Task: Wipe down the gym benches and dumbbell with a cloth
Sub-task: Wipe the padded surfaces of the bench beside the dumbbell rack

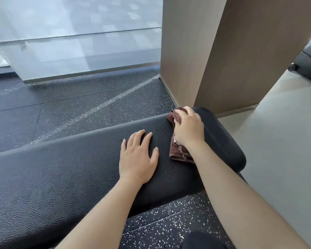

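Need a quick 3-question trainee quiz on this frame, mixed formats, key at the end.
1. True or false: the left hand lies flat on the black bench, fingers spread, holding nothing.
2. The brown cloth is under: A) the left hand B) the right hand C) neither hand.
3. Fill in: the brown cloth rests on the black bench to the ___ of the left hand.
Key: 1 true; 2 B; 3 right.
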Action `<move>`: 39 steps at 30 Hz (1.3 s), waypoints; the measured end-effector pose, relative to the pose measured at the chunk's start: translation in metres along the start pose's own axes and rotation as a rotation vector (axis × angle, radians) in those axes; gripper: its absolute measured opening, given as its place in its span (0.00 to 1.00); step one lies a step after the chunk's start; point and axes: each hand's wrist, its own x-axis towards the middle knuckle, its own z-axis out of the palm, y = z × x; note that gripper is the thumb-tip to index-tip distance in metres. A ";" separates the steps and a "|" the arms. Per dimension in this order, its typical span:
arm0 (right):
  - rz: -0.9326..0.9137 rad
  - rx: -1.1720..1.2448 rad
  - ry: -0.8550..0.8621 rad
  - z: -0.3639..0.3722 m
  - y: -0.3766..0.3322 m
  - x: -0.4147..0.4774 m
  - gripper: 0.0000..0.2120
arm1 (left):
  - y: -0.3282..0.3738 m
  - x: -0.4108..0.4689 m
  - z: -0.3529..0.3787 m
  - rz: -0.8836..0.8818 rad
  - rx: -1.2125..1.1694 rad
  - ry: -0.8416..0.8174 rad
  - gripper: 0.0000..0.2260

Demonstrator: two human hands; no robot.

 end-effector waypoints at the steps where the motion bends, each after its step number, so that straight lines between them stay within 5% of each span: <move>1: -0.008 0.003 -0.006 0.000 -0.001 0.006 0.18 | 0.001 0.000 -0.001 0.003 0.003 0.000 0.25; 12: -0.035 0.061 0.047 -0.013 0.026 -0.090 0.18 | 0.000 0.001 -0.004 0.007 0.005 -0.018 0.25; 20: 0.049 0.031 0.004 -0.019 0.030 0.001 0.19 | 0.011 0.005 -0.005 0.060 0.096 -0.080 0.24; 28: 0.037 0.041 0.143 -0.039 0.087 -0.088 0.19 | 0.059 0.013 0.018 0.001 0.030 -0.078 0.27; 39: 0.052 0.046 0.046 -0.020 0.074 0.043 0.17 | 0.058 0.017 0.024 0.016 0.042 -0.031 0.28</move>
